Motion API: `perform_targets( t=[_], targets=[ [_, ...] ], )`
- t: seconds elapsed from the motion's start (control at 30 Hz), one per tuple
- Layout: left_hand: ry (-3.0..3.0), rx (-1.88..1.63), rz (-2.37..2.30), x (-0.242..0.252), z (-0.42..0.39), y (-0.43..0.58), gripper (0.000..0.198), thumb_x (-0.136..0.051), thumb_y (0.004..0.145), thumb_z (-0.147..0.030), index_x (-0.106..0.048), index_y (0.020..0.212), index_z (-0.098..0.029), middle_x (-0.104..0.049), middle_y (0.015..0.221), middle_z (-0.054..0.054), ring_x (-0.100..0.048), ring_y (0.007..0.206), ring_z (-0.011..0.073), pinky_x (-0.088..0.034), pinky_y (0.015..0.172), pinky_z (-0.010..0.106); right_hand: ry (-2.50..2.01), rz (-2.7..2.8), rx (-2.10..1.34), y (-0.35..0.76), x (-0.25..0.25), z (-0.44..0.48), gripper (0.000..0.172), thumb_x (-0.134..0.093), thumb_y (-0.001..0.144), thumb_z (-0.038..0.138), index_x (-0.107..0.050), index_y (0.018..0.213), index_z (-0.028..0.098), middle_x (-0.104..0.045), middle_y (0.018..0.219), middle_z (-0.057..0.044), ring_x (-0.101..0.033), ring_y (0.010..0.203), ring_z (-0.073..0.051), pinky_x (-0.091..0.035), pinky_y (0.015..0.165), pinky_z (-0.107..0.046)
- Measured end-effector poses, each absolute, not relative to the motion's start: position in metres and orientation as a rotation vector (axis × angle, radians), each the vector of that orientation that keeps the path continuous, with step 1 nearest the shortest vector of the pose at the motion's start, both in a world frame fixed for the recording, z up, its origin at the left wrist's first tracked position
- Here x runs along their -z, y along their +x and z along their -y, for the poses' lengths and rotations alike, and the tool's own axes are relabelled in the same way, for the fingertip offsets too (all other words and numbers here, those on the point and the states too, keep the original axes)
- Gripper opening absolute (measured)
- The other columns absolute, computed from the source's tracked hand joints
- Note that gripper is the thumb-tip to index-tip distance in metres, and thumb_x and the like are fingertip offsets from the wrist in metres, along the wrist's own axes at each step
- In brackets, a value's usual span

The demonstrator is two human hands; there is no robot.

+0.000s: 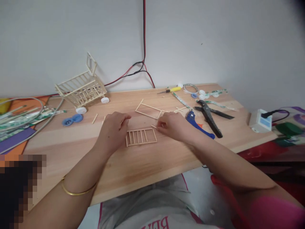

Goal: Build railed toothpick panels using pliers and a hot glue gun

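A small ladder-like frame of thin wooden sticks (141,143) lies flat on the table, with several rungs across its left and middle part. My left hand (114,128) is at the frame's left end, fingers loosely bent and thumb apart from the forefinger, with nothing seen between them. At the upper right corner, my right hand (172,125) pinches a short wooden stick (153,127) between thumb and fingers. Just behind lies a second stick frame (149,111) without rungs. To the right of my right hand is a blue glue gun (197,122).
A cart-like stick model (82,89) with white cap wheels stands at the back left. Blue bottle caps (72,119) and bagged sticks (30,117) lie left. Black pliers (209,117), a yellow-handled screwdriver (175,89) and a tape roll (190,88) lie right, near a power socket (260,121).
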State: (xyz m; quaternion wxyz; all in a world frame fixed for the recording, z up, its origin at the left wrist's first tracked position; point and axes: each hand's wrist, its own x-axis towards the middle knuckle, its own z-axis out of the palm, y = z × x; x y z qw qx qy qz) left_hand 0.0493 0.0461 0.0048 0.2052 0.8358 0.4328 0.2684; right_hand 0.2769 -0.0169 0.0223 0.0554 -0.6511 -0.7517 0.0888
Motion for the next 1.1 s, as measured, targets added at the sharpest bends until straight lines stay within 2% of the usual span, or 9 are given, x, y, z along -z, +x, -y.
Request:
perform_targets(
  t=[0.17, 0.3, 0.4, 0.53, 0.67, 0.77, 1.1],
  targets=[
    [2.588, -0.491, -1.248, 0.011, -0.058, 0.045, 0.03, -0.04, 0.085, -0.021, -0.07, 0.088, -0.018, -0.067, 0.096, 0.013, -0.056, 0.096, 0.0301, -0.036, 0.09, 0.047, -1.981, 2.219, -0.212, 0.272, -0.014, 0.016, 0.014, -0.056, 0.079, 0.025, -0.063, 0.07, 0.017, -0.064, 0.075, -0.007, -0.057, 0.074, -0.019, -0.035, 0.067, -0.029],
    [2.63, -0.425, -1.346, 0.009, -0.062, 0.04, 0.026, -0.047, 0.079, -0.018, -0.072, 0.081, -0.022, -0.067, 0.094, 0.012, -0.055, 0.096, 0.0309, -0.036, 0.088, 0.046, -1.826, 1.957, -0.455, 0.271, -0.023, 0.029, 0.008, -0.053, 0.076, 0.019, -0.061, 0.077, 0.018, -0.061, 0.068, 0.0, -0.053, 0.062, -0.013, -0.034, 0.057, -0.023],
    [2.65, -0.359, -1.444, 0.003, -0.064, 0.035, 0.023, -0.05, 0.075, -0.016, -0.072, 0.075, -0.022, -0.067, 0.092, 0.013, -0.053, 0.096, 0.0343, -0.037, 0.083, 0.047, -1.686, 1.831, -0.648, 0.267, -0.025, 0.041, 0.019, -0.051, 0.076, 0.017, -0.062, 0.091, 0.02, -0.057, 0.063, 0.004, -0.049, 0.057, -0.01, -0.035, 0.055, -0.022],
    [2.656, -0.4, -1.54, -0.003, -0.063, 0.031, 0.022, -0.05, 0.077, -0.017, -0.071, 0.081, -0.021, -0.067, 0.097, 0.014, -0.049, 0.101, 0.0376, -0.036, 0.081, 0.051, -1.622, 1.764, -0.835, 0.258, -0.019, 0.048, 0.015, -0.05, 0.079, 0.02, -0.063, 0.086, 0.019, -0.053, 0.062, 0.004, -0.044, 0.056, -0.01, -0.033, 0.053, -0.021],
    [2.625, -0.572, -1.245, -0.005, -0.05, 0.041, 0.021, -0.049, 0.08, -0.018, -0.068, 0.089, -0.021, -0.066, 0.103, 0.011, -0.051, 0.103, 0.0316, -0.033, 0.091, 0.049, -1.611, 1.664, -0.875, 0.25, -0.01, 0.045, 0.019, -0.055, 0.077, 0.022, -0.056, 0.095, 0.02, -0.053, 0.058, 0.007, -0.046, 0.055, -0.01, -0.036, 0.055, -0.021],
    [2.642, -0.545, -0.863, -0.007, -0.034, 0.053, 0.014, -0.054, 0.079, -0.022, -0.066, 0.085, -0.02, -0.066, 0.104, 0.009, -0.052, 0.103, 0.0278, -0.034, 0.093, 0.043, -1.63, 1.637, -0.843, 0.244, -0.003, 0.044, 0.015, -0.055, 0.076, 0.021, -0.054, 0.091, 0.021, -0.051, 0.057, 0.008, -0.046, 0.053, -0.009, -0.036, 0.053, -0.02],
    [2.612, -0.386, -0.847, -0.006, -0.015, 0.063, 0.015, -0.061, 0.077, -0.028, -0.064, 0.089, -0.02, -0.064, 0.107, 0.01, -0.05, 0.106, 0.0318, -0.035, 0.09, 0.046, -1.727, 1.706, -0.708, 0.23, 0.006, 0.044, 0.014, -0.056, 0.072, 0.018, -0.049, 0.083, 0.022, -0.056, 0.061, 0.006, -0.053, 0.055, -0.011, -0.038, 0.054, -0.022]
  ],
)
